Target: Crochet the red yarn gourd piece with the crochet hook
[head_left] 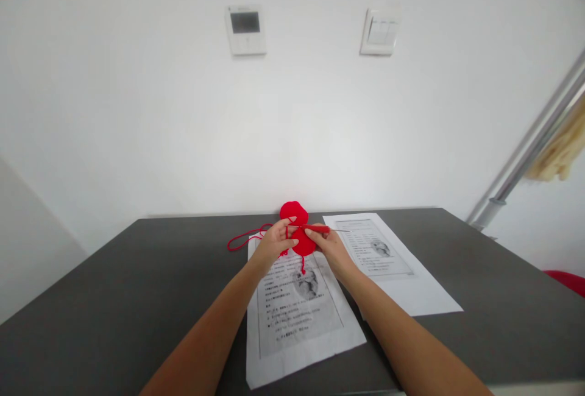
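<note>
A small red crocheted piece (299, 241) is held up between both hands over the dark grey table (137, 298). My left hand (275, 241) pinches its left edge, fingers closed on it, with red yarn (242, 239) looping off to the left. In my right hand (329, 245) is a red-handled crochet hook (315, 228), lying crosswise over the piece with its metal end pointing right. A ball of red yarn (293, 210) sits just behind the hands. A short yarn tail hangs below the piece.
Two printed sheets lie on the table: one (297, 317) under my forearms, the other (388, 262) to the right. A red object (569, 280) shows at the right edge. A metal pole (525, 152) leans at the right. Wall panels hang above.
</note>
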The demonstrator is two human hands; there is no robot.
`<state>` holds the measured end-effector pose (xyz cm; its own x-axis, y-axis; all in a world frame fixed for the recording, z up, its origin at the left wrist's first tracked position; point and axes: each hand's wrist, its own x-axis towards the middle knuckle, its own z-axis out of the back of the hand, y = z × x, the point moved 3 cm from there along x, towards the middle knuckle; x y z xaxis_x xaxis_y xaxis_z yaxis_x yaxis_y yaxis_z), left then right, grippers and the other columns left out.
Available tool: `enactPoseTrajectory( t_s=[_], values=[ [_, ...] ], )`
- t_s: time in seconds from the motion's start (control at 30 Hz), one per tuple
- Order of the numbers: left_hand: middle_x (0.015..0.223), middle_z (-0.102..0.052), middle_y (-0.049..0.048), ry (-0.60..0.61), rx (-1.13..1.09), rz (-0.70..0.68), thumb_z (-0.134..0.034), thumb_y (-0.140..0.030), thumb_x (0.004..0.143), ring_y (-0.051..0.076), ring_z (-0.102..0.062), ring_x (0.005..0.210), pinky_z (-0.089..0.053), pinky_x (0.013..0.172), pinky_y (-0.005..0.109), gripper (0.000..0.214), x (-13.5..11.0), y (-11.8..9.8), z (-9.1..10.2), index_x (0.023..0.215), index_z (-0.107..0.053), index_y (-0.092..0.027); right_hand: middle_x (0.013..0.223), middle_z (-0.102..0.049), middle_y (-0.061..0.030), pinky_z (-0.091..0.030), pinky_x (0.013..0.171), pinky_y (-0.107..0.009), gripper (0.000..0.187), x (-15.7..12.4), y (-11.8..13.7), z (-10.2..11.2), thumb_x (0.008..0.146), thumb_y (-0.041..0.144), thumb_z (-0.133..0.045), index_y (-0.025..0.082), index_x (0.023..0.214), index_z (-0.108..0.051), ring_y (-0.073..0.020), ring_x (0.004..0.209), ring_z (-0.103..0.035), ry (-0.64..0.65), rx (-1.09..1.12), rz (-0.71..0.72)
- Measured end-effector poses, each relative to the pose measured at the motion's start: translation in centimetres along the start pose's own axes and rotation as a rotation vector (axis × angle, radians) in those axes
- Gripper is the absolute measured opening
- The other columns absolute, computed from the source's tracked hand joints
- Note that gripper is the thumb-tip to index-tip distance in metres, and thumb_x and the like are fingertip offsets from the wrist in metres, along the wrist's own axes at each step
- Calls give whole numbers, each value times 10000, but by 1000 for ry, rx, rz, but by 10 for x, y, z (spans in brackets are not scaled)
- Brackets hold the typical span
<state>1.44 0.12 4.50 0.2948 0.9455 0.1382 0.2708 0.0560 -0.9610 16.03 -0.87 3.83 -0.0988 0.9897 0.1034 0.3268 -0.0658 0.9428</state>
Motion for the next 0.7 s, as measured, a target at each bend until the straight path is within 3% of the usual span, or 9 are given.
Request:
enactPoseTrajectory(
  t_s=[0.2, 0.43, 0.7],
  values=[
    [1040, -684, 109, -14, 35, 16, -686, -57, 528, 172, -649, 821, -497, 728, 281, 659, 1, 1, 2, 1166, -547, -142, 671, -684, -1, -475, 605, -264, 339, 0, 0, 0, 615, 438, -776, 169, 801, -683, -146, 620, -606, 11, 12, 3],
    [937, -700, 80, -32, 70, 30, -688, -65, 525, 175, -656, 792, -505, 736, 301, 652, 1, 3, 3, 1159, -557, -141, 694, -668, 6, -450, 540, -241, 340, 0, 0, 1, 668, 490, -718, 187, 806, -652, -130, 589, -576, -11, -25, 29],
    [907, -723, 83, 15, 122, 12, -734, -155, 567, 203, -663, 847, -487, 828, 345, 396, 1, -1, 0, 956, -661, -134, 720, -674, -20, -460, 573, -254, 343, -2, 2, -1, 657, 509, -718, 186, 760, -663, -150, 634, -584, 33, -29, 5]
  ],
)
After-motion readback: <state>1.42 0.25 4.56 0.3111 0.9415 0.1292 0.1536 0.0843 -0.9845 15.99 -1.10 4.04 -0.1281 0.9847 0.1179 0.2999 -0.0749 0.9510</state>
